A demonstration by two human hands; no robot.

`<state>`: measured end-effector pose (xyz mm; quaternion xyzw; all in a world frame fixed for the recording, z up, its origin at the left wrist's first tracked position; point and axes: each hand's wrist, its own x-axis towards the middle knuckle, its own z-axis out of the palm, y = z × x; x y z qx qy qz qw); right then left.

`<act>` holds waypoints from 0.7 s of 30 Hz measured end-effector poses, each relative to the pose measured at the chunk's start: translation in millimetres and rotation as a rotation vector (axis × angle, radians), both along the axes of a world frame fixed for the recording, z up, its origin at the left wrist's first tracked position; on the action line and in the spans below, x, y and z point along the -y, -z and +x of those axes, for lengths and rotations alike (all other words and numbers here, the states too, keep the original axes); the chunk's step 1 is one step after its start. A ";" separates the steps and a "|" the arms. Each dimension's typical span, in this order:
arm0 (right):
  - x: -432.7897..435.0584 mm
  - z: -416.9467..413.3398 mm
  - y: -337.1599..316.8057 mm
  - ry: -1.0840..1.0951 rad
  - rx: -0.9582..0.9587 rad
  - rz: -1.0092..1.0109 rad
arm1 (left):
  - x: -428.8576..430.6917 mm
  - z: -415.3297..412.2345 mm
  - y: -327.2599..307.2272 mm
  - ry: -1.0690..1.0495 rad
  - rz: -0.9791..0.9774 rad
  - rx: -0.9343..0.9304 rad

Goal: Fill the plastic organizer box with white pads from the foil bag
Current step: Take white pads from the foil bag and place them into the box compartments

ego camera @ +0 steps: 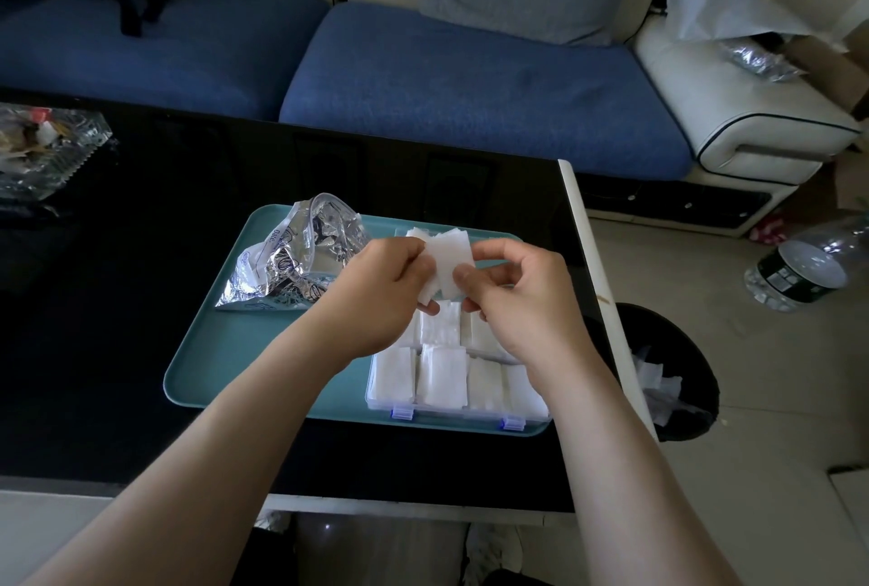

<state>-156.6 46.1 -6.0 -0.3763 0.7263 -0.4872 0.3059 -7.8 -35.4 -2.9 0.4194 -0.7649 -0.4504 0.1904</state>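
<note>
Nearest, the box (458, 385) sits at the tray's (225, 364) front right corner, lid open, its visible compartments already packed with white pads. Above it the left hand (383, 289) and right hand (512, 291) both pinch a small stack of pads (449, 263) between thumb and fingers, probably squaring it to fit a compartment. Beyond, the bag (291, 261) lies crumpled on the tray within easy reach.

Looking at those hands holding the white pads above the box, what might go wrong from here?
Both hands, left and right, pinch a small stack of pads, so several might go in together or slip out. The organizer box looks nearly full; extra pads may bulge up. The foil bag lies open, so pads may spill.
</note>
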 end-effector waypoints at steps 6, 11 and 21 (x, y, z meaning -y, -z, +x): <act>-0.8 1.1 1.2 -0.017 -0.121 -0.134 | -0.2 0.4 -0.6 0.028 0.008 0.037; 0.4 -1.5 -1.5 0.046 -0.174 -0.158 | -1.4 1.9 -2.2 0.009 0.030 0.096; 2.8 7.2 -0.7 -0.096 -0.270 -0.095 | -4.6 1.2 -8.7 0.017 0.137 -0.004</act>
